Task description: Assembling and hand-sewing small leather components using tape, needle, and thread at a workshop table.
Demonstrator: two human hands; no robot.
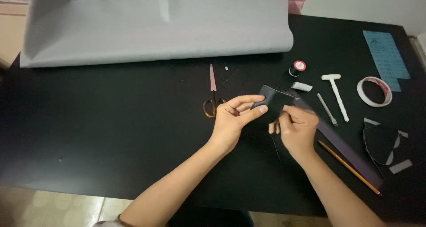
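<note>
**Black sheet pinched between both hands**

Black sheet (273,103) hangs just above the surface (111,129), centre right, its long axis running left to right. Left hand (233,118) pinches its left edge; right hand (296,128) pinches its lower right edge.

We count one grey roll (155,27), one scissors (212,94), one tape ring (374,91), one pencil (348,167), one white hammer (336,95), two hands (230,118).

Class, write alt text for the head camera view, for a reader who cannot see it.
Two bare hands, the left hand and right hand, hold a small black piece of material above a black table. Scissors lie to the left of the hands; a roll of tape, a white hammer-shaped tool and a pencil lie to the right, with a grey roll of sheet behind.
</note>
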